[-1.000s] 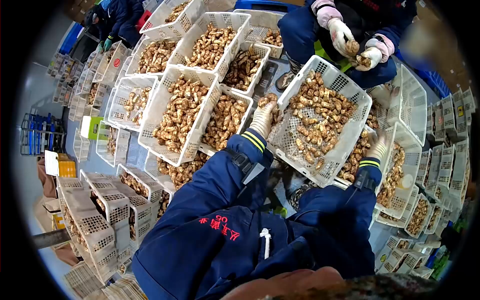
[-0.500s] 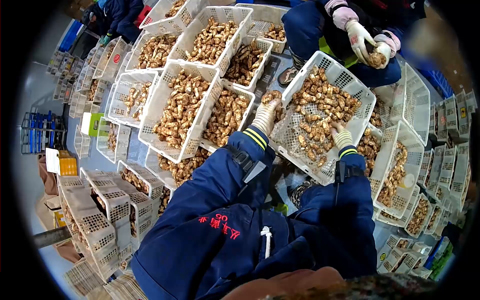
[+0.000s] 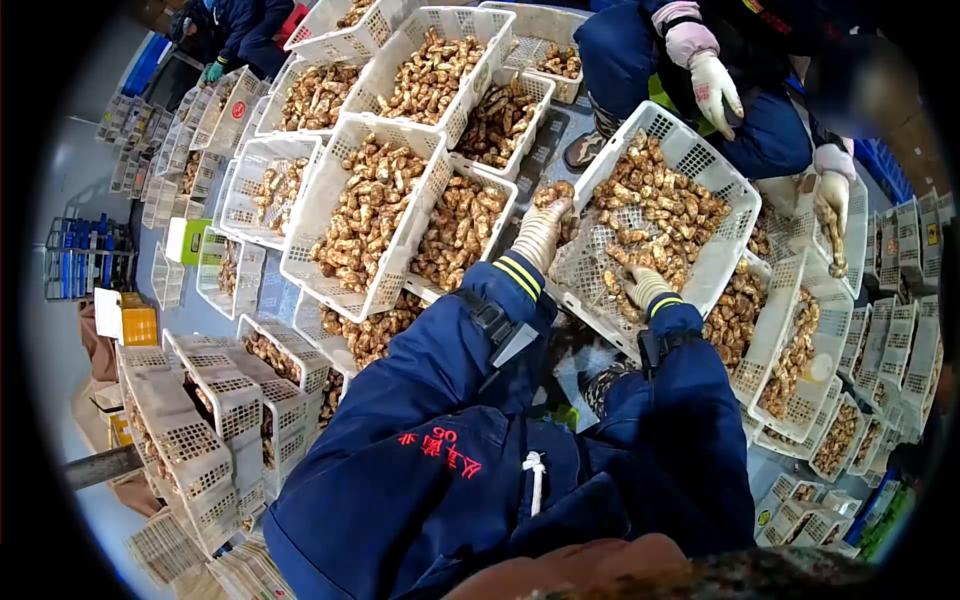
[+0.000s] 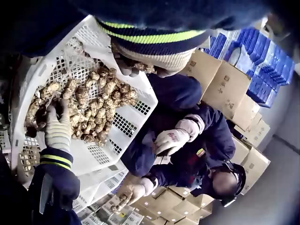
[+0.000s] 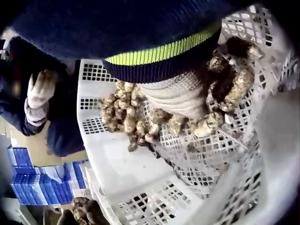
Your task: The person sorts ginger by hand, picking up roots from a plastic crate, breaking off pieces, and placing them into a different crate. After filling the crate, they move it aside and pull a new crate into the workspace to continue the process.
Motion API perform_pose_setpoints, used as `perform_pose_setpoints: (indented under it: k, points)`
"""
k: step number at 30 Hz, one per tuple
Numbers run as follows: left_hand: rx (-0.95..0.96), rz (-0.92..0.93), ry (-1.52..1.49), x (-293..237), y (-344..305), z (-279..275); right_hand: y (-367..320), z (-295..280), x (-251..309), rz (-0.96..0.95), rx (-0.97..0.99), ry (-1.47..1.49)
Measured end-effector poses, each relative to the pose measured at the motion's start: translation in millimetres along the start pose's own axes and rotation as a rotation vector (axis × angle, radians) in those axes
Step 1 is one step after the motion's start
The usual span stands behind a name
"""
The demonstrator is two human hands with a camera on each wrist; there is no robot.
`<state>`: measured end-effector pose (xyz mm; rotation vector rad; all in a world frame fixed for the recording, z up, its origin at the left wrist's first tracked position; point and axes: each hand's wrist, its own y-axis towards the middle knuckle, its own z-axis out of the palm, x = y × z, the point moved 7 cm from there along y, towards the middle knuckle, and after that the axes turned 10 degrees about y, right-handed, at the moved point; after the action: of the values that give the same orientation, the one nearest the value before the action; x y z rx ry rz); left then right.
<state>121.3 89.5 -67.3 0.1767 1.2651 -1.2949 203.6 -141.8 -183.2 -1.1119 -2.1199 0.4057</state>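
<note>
Fingers of the left hand [image 3: 537, 235] are curled round a small cluster of mushrooms, and the held mushrooms [image 3: 553, 193] are kept just beside the left rim of a white mesh basket [image 3: 583, 262]. By the right hand [image 3: 650, 287] the loose mushrooms [image 3: 660, 208] inside that basket are reached from the near side; its fingers are bent down among them, and whether any mushroom is pinched cannot be told, since the fingertips are partly hidden.

The loose mushrooms are heaped mainly across the middle and far part of the basket, while mesh floor is exposed along the left. The basket is set at a slant. Pale ribbed knit is seen at both wrists, under dark blue sleeves [image 3: 500, 300] banded in yellow.

To the left, more mushrooms are held in a large white basket [image 3: 300, 245] and in a smaller basket [image 3: 503, 240] between it and the slanted one. To the right, another mushroom-bearing basket [image 3: 828, 325] is placed. On the far right side, dark clothing and white gloves are worn by a second person [image 3: 765, 135], one glove hanging with fingers pointed downward. Behind that person, cardboard boxes [image 4: 227, 89] and blue stacked goods [image 4: 269, 61] are seen in the left wrist view.
</note>
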Motion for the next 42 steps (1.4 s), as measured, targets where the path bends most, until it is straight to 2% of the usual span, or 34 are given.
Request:
perform_pose_setpoints:
  k: [1,3,5,7,9,10,13,14,15,17,19,21,22,23,25,27,29,32,35,36,39,41,42]
  points:
    - [0.016,-0.010,0.005,2.9,3.5,-1.5,-7.2,-21.5,6.8,-0.118,-0.179,0.112]
    - [0.048,-0.028,0.013,7.7,8.9,-3.7,-3.1,-55.8,-6.9,0.073,-0.297,0.211]
    - [0.015,0.012,0.004,4.8,5.3,-1.4,-25.4,-94.3,-11.3,0.069,-0.472,0.237]
    - [0.000,0.028,0.017,7.8,10.4,-4.9,-12.8,-90.8,-58.4,0.088,-0.683,0.125]
    - [0.000,0.011,0.022,7.6,8.1,-3.3,-16.1,-76.4,-81.7,0.437,-0.529,0.381]
    - [-0.001,0.005,0.024,6.9,6.8,-2.4,-14.1,-67.1,-78.4,0.426,-0.421,0.359]
    - [-0.012,0.000,0.012,6.1,4.0,-1.5,-10.6,-48.3,-45.7,0.306,-0.339,0.236]
    - [-0.003,0.000,0.009,6.0,5.2,-2.1,-8.4,-43.6,-37.3,0.354,-0.218,0.379]
    - [-0.010,0.004,0.012,5.4,5.2,-1.5,0.9,-40.6,-23.4,0.170,-0.161,0.560]
    - [-0.028,0.008,0.021,4.2,3.5,-0.8,-13.8,-37.4,11.9,0.102,-0.048,1.457]
    - [-0.032,-0.011,0.033,4.2,4.9,-2.5,-5.3,-61.9,11.1,-0.128,-0.246,1.360]
    - [-0.026,0.009,0.025,-0.5,0.9,-0.3,-3.6,-80.1,-18.9,0.002,-0.414,1.269]
    - [-0.021,0.008,-0.008,0.3,0.2,0.7,-12.6,-95.9,-26.8,-0.061,-0.568,1.029]
    - [-0.022,0.011,-0.001,0.8,1.2,0.0,-7.5,-91.7,-58.1,0.019,-0.591,0.900]
    - [-0.021,0.012,0.008,6.6,6.3,-3.7,18.0,-64.0,-136.2,0.145,-0.710,0.908]
    - [-0.012,0.004,0.002,12.3,10.3,-5.6,-3.9,-59.2,-124.7,0.335,-0.628,1.267]
    - [-0.010,-0.032,-0.019,8.8,4.9,-3.3,-29.8,-61.8,-92.3,0.462,-0.564,1.484]
    - [-0.059,-0.052,0.026,8.4,6.9,-7.2,-43.8,-49.0,-74.5,0.795,-0.582,1.597]
    - [-0.023,-0.009,0.019,3.8,1.4,-3.0,-24.2,-50.4,-71.8,0.410,-0.268,2.128]
    - [-0.035,0.013,0.030,4.9,3.9,-3.1,-29.8,-66.0,-65.9,0.274,-0.243,2.152]
    - [-0.022,0.001,0.014,7.8,5.3,-4.3,-22.2,-77.6,-84.5,0.202,-0.380,1.962]
    - [-0.016,0.020,-0.013,2.4,1.0,-1.7,-22.6,-63.8,-104.7,0.469,-0.639,1.763]
    - [-0.038,-0.013,0.019,3.6,3.6,-4.3,-10.5,-49.7,-118.8,0.420,-0.591,1.786]
